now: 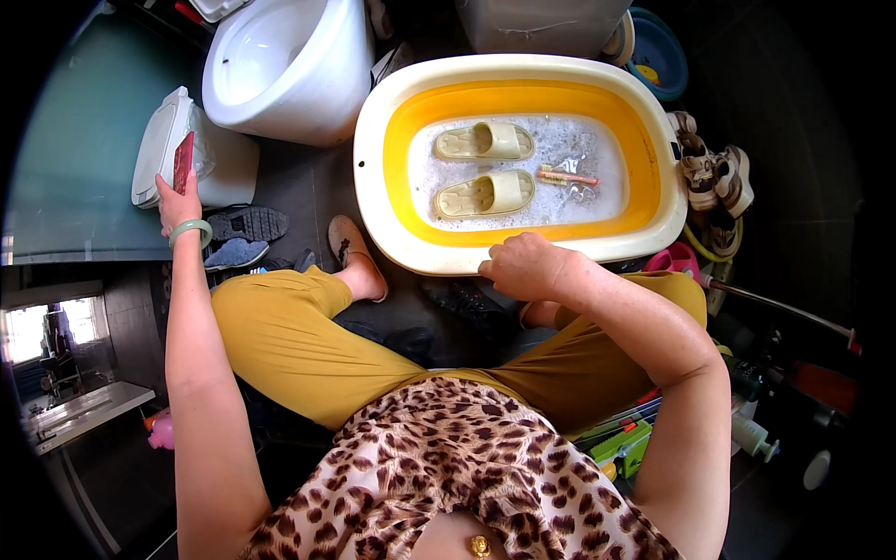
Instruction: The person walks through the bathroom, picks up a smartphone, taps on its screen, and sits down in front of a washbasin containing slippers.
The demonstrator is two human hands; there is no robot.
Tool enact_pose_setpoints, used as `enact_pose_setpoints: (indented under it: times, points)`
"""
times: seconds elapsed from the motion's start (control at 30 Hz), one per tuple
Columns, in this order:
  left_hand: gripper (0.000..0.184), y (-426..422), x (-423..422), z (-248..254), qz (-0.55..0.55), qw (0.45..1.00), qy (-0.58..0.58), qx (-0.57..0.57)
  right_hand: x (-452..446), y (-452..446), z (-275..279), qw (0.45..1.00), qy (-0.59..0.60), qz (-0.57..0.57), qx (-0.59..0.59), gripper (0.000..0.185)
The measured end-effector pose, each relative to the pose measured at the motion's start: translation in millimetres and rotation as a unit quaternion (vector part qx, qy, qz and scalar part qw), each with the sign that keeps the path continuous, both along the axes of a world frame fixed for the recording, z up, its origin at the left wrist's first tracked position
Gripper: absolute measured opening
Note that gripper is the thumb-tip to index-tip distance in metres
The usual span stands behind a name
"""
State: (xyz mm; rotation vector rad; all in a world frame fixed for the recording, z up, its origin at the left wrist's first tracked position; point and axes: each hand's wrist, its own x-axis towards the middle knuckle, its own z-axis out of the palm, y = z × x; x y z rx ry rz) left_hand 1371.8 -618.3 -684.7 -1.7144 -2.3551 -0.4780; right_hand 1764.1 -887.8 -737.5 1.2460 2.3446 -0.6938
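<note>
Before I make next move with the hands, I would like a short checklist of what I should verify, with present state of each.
1. Both slippers inside the yellow-and-white basin: ok, side by side.
2. Suds around them: ok, white foam shows.
3. Brush inside the basin: ok, to the right of the slippers.
4. Left hand free: not ok, it holds a red packet.
5. Right hand free: cannot tell; its fingers are curled at the basin's near rim.

Two pale slippers [511, 193] in sudsy yellow-white tub [371, 187], pink-handled brush [579, 179] beside them, flat red object [184, 161] handheld
</note>
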Motion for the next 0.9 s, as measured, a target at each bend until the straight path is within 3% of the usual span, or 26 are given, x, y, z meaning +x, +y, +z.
enact_pose_setpoints:
  times: [0.9]
  points:
    - [0.077,1.4,-1.5,-0.6,0.006,1.000,0.001,-0.001,0.4,-0.6,-3.5,1.000,0.000,0.005,0.005,0.022]
